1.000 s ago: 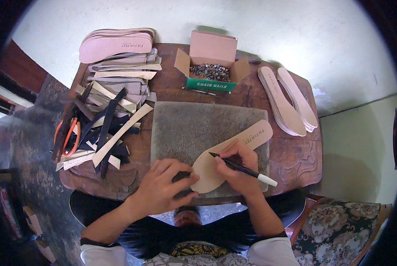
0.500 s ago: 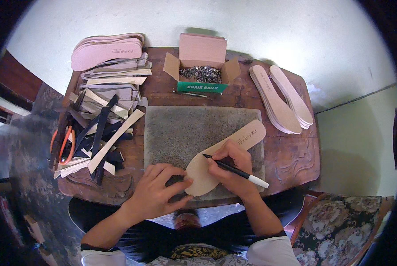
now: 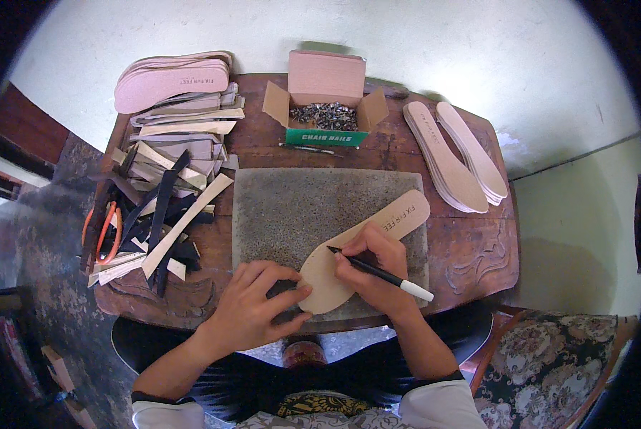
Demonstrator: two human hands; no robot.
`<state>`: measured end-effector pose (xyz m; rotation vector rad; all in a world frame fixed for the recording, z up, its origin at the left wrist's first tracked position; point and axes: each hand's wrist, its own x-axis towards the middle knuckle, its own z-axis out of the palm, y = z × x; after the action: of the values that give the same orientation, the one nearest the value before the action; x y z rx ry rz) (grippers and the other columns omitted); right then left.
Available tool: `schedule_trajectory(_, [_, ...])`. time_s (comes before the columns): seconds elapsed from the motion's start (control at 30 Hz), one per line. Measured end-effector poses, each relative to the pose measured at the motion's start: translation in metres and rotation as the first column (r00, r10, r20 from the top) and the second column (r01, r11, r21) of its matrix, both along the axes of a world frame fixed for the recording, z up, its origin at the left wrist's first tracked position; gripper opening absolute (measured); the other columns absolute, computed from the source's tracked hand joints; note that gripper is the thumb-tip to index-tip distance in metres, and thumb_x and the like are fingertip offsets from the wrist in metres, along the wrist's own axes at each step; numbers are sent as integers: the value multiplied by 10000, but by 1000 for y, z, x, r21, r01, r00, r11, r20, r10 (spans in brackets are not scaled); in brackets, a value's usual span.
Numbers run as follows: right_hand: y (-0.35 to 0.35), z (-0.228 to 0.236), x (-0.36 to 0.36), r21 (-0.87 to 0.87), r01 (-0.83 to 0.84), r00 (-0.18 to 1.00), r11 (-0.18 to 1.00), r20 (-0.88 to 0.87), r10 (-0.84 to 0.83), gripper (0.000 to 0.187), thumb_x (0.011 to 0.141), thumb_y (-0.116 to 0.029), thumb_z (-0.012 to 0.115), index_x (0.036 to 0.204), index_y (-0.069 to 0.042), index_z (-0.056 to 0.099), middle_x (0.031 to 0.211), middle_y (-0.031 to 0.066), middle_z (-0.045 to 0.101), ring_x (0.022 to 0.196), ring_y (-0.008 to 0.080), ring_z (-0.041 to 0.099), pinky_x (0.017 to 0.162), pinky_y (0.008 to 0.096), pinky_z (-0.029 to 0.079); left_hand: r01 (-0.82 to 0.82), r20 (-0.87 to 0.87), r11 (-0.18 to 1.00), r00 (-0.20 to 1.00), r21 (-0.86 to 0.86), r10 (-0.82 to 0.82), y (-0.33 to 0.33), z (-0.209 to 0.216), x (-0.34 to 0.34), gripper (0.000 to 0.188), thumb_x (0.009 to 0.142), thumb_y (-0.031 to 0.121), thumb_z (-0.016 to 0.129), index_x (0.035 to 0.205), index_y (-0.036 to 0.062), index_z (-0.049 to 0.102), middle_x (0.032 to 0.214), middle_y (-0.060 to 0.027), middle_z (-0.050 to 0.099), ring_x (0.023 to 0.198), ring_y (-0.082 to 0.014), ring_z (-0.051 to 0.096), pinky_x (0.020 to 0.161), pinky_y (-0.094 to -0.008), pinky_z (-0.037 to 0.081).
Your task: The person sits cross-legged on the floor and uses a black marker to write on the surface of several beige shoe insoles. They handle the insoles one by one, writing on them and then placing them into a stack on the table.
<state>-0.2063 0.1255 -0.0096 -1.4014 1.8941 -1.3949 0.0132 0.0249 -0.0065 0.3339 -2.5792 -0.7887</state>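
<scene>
A tan shoe insole (image 3: pixel 321 277) lies slanting on a dark, speckled slab (image 3: pixel 292 207), its rounded wide end toward me and its narrow end up to the right. My left hand (image 3: pixel 252 304) curls round the wide end, thumb and fingers pressing on its edge and holding it down. In my right hand (image 3: pixel 374 268) is a black marker pen (image 3: pixel 370 269) with a white end, pinched between thumb and fingers. Its tip points at the insole's upper left edge, touching or very near the surface. The heel of that hand rests over the insole's middle.
An open box of small metal nails (image 3: pixel 324 118) stands behind the slab. More insoles are stacked at right (image 3: pixel 446 161) and far left (image 3: pixel 174 79). Grey, black and cream strips (image 3: pixel 167 207) and orange-handled scissors (image 3: pixel 109 232) crowd the left side of the wooden table (image 3: pixel 471 250).
The view has shifted very slightly. Both hands, the pen and the insole keep nearly the same places.
</scene>
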Motion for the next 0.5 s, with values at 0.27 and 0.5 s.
schedule_trajectory(0.27, [0,-1,1,-2,8,1000,1000,-23,-8,194,738,-21,782,764,-18,590,773,73,621,682,156,621,618,283,483,-1,3,1000,1000,1,1,0,0,0,405,702,244,883,1077,161,755,1112,-46,641,1037,-273,608,877,-407,481])
schedule_trajectory(0.5, [-1,0,0,-7,2,999,1000,-50,-2,194,742,-17,774,767,-15,581,755,68,596,660,146,594,590,278,457,16,-8,1000,1000,4,-16,-1,-2,1,376,741,268,851,1080,151,738,1141,-42,619,1065,-275,579,850,-406,474])
